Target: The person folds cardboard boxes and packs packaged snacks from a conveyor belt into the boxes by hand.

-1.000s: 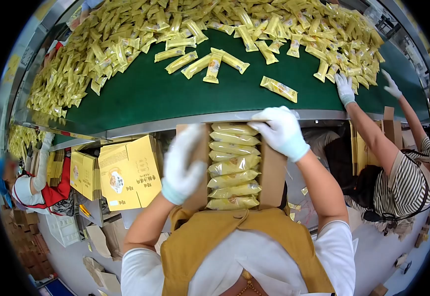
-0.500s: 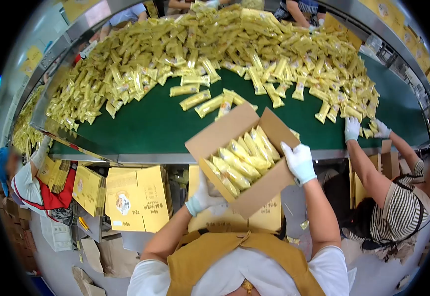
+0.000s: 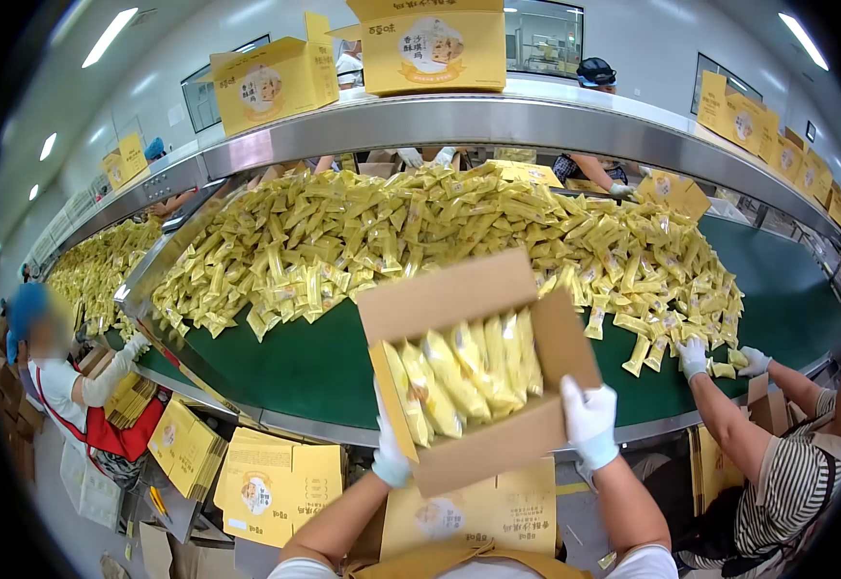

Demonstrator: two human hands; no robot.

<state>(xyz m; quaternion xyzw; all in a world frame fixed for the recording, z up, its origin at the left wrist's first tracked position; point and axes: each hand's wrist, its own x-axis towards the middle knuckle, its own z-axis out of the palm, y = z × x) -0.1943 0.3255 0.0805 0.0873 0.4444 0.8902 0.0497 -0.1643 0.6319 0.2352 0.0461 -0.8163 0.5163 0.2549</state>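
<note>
An open cardboard box (image 3: 469,463) is held up and tilted over the near edge of the green belt (image 3: 314,386), its flaps spread. Inside stand several yellow wrapped packets (image 3: 454,376) in a row. My left hand (image 3: 392,449), in a white glove, grips the box at its lower left side, with the fingers partly behind it. At the right side, my right hand (image 3: 590,421), also gloved, is closed on the box's flap. Behind the box a large heap of yellow packets (image 3: 372,227) covers the belt.
Flat yellow cartons (image 3: 276,487) are stacked below the belt, with another carton (image 3: 469,511) under the box. A metal rail (image 3: 343,121) carries upright yellow boxes (image 3: 435,48). A striped-shirted co-worker (image 3: 797,482) reaches in from the right; another person (image 3: 63,386) is at the left.
The box has been lifted from near my body to above the belt edge and tilted. The view has risen to show the upper rail. My left hand has come onto the box.
</note>
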